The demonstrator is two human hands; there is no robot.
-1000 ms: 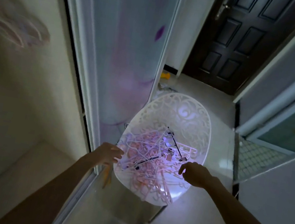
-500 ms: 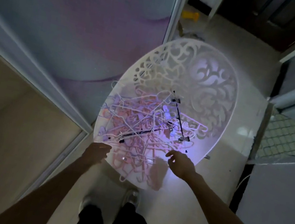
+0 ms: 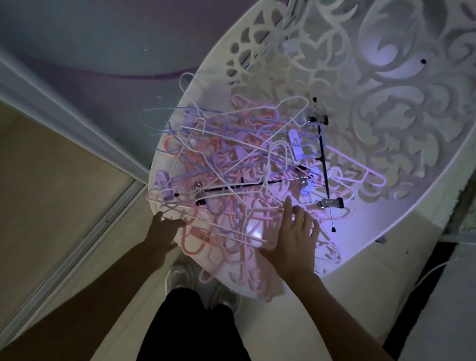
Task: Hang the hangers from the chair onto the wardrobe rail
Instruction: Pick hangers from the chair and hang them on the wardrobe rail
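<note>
A white oval chair (image 3: 383, 88) with cut-out scrollwork stands in front of me. On its seat lies a tangled heap of hangers (image 3: 231, 176): pink, white and pale blue ones, plus two black clip hangers. My left hand (image 3: 162, 230) is at the seat's near left edge, fingers spread, touching the lowest pink and white hangers. My right hand (image 3: 295, 238) lies flat and open over the heap's near right part. Neither hand holds anything. The wardrobe rail is out of view.
A sliding wardrobe door (image 3: 86, 4) with a purple-grey print runs along the left, its white frame (image 3: 51, 112) and floor track beside the chair. The open wardrobe floor (image 3: 13, 204) lies at the left. My legs and shoes (image 3: 201, 288) are under the chair's front edge.
The view tilted down and closer to the chair. Both hands reached forward: the left to the seat's left edge, the right over the heap.
</note>
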